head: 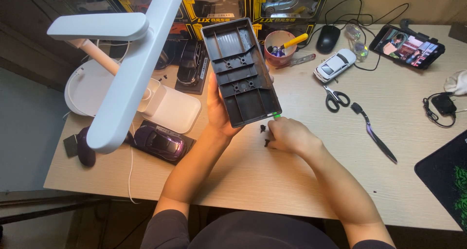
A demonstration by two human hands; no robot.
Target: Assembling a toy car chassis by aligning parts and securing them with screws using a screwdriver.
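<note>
Left hand (220,114) gripping, right hand (291,135) curled.

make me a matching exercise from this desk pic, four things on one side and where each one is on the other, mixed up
Things:
1. dark plastic base
2. scissors
3. purple toy car
4. phone

Places:
a. far right corner of the desk, screen lit
b. under the white lamp arm, near the left edge
c. held up in the left hand
d. flat on the desk just below the white toy car

Pairs: 1-c, 2-d, 3-b, 4-a

My left hand (217,114) held a dark plastic base (241,71) upright; my right hand (291,136) gripped a green-tipped tool (276,115) beside two small screws (264,134).
</note>
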